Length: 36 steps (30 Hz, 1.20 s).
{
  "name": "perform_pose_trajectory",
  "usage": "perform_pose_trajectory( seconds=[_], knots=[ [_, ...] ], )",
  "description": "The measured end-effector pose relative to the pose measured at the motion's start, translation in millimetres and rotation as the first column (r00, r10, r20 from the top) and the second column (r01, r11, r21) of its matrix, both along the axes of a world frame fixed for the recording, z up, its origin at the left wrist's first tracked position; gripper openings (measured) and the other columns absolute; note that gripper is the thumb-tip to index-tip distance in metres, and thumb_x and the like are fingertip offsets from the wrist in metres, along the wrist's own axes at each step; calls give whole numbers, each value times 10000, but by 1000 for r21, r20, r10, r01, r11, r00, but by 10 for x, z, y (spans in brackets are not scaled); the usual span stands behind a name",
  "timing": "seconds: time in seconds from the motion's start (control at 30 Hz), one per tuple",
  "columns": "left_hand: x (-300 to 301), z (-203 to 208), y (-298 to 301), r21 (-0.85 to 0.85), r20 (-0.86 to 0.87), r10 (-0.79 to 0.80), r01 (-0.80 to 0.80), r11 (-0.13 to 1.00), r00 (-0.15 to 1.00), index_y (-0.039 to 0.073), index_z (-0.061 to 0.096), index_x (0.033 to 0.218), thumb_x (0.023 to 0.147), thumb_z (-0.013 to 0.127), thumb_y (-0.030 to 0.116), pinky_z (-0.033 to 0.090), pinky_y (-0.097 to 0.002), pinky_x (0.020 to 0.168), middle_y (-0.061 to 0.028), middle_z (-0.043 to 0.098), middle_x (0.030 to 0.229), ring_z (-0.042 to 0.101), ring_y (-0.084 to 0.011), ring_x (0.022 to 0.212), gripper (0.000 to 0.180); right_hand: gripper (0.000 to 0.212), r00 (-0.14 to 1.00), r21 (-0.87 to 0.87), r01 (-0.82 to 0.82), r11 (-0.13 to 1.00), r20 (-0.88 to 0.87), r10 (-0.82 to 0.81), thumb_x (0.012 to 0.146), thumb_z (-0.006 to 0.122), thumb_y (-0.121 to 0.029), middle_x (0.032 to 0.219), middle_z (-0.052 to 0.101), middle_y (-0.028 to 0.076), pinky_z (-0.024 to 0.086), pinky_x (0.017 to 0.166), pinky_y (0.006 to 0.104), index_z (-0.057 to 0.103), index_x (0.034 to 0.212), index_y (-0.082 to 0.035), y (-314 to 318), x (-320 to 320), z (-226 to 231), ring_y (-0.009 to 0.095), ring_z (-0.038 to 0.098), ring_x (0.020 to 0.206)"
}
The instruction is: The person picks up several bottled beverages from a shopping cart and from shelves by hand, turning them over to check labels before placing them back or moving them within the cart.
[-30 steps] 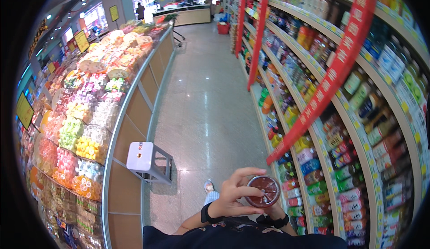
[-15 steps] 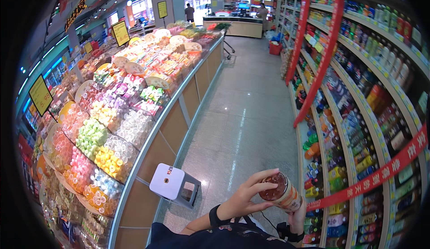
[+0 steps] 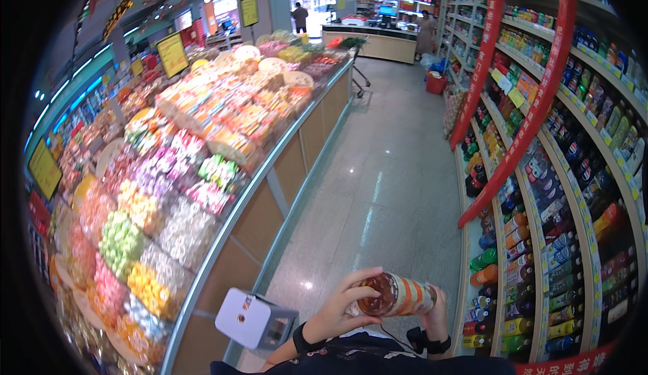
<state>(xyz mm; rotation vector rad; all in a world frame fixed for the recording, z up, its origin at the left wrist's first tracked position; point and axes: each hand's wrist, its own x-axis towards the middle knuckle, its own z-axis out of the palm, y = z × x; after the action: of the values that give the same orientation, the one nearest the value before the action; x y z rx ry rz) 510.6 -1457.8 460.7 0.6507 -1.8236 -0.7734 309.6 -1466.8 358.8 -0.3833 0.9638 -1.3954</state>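
Observation:
A bottle of reddish-brown drink (image 3: pixel 407 297) with an orange, white and green label lies nearly level between my hands, low in the view. My left hand (image 3: pixel 342 305) curls its fingers and thumb round the bottle's dark end on the left. At the other end my right hand (image 3: pixel 436 313) closes on the bottle; its fingertips are partly hidden behind it. Black bands circle both wrists.
A white stool (image 3: pixel 243 317) stands on the floor beside the candy counter (image 3: pixel 287 152), which runs along the left. Bottle shelves (image 3: pixel 540 253) line the right, crossed by red banner strips (image 3: pixel 540 115). Farther off are a red bin (image 3: pixel 435 83), a checkout desk (image 3: pixel 378 44) and two people.
The bottle has turned from slanting to nearly level, and both hands have shifted left with it. The view has swung, so the shelves and counter sit differently in it.

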Motion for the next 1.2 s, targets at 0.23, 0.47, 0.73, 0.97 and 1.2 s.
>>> perform_pose_trajectory(
  seconds=[0.23, 0.47, 0.73, 0.97, 1.2],
  knots=[
    [-43, -65, -1609, -33, -141, 181, -188, 982, 973, 70, 465, 977, 663, 648, 301, 320, -380, 876, -198, 364, 1152, 388, -304, 1058, 431, 214, 989, -146, 44, 988, -135, -64, 792, 482, -181, 655, 530, 5, 369, 520, 193, 554, 694, -6, -1717, -95, 415, 61, 478, 586],
    [-382, -265, -3163, 94, -361, 128, -100, 991, 924, 56, 406, 990, 782, 493, 349, 252, -399, 920, -274, 291, 1201, 334, -324, 1112, 369, 254, 953, -198, 68, 978, -278, -122, 827, 393, -186, 574, 477, -10, 242, 392, 171, 529, 715, -2, -2717, -426, 420, 25, 347, 436],
    [-565, -498, -4982, 122, -397, -73, 131, 984, 915, 87, 409, 970, 772, 524, 302, 259, -399, 917, -288, 273, 1213, 325, -338, 1123, 315, 226, 773, -372, 431, 822, -318, -549, 821, 395, -173, 699, 541, 97, 415, 566, 205, 483, 768, 28, -4169, -446, 282, 115, 525, 616],
    [-401, -342, -6597, 341, -400, -196, 344, 875, 895, 62, 322, 1075, 673, 647, 200, 338, -314, 853, -168, 323, 1146, 376, -215, 1039, 535, 317, 674, -545, 473, 692, -282, -683, 754, 506, -285, 733, 504, 62, 412, 595, 197, 451, 858, 8, -5623, -340, 425, 106, 511, 673],
    [-416, -438, -7806, 620, -226, -232, 324, 715, 946, 56, 335, 1084, 599, 707, 172, 431, -268, 708, -61, 476, 932, 487, -147, 853, 622, 538, 660, -635, 459, 621, -223, -717, 635, 637, -333, 958, 412, 25, 351, 698, 203, 419, 1004, -7, -7226, -507, 638, 86, 416, 808]
  ],
)
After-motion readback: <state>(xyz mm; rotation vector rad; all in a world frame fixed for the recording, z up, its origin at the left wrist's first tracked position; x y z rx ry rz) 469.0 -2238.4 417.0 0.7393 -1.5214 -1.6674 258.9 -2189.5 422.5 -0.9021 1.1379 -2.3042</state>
